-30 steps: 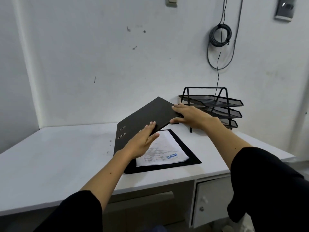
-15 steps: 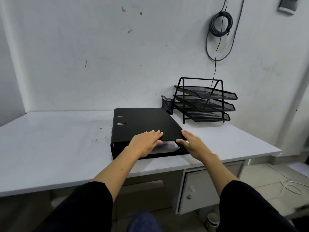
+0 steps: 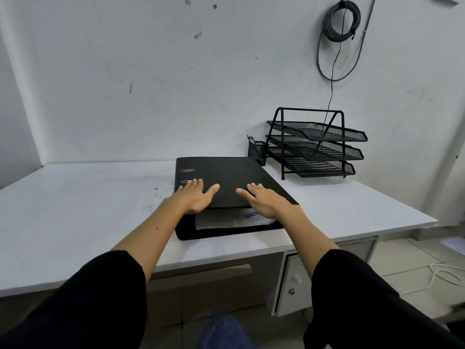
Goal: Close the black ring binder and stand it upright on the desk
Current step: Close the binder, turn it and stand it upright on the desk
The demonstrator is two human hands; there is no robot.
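Note:
The black ring binder (image 3: 226,175) lies flat on the white desk (image 3: 88,212), its cover down over the pages. White papers (image 3: 226,220) with a blue mark stick out at its near edge. My left hand (image 3: 195,199) rests flat on the cover's near left part, fingers spread, close to the two metal slots by the spine. On the near right part of the cover lies my right hand (image 3: 264,201), palm down with fingers apart. Neither hand grips anything.
A black three-tier mesh letter tray (image 3: 319,147) stands at the back right by the wall, with a small mesh pen cup (image 3: 257,151) beside it. A coiled cable (image 3: 339,21) hangs on the wall above. A drawer unit (image 3: 289,285) sits under the desk's right side.
The raised cover has come down onto the pages. Both hands slid from the binder's near edge up onto the top of the cover and now lie flat there.

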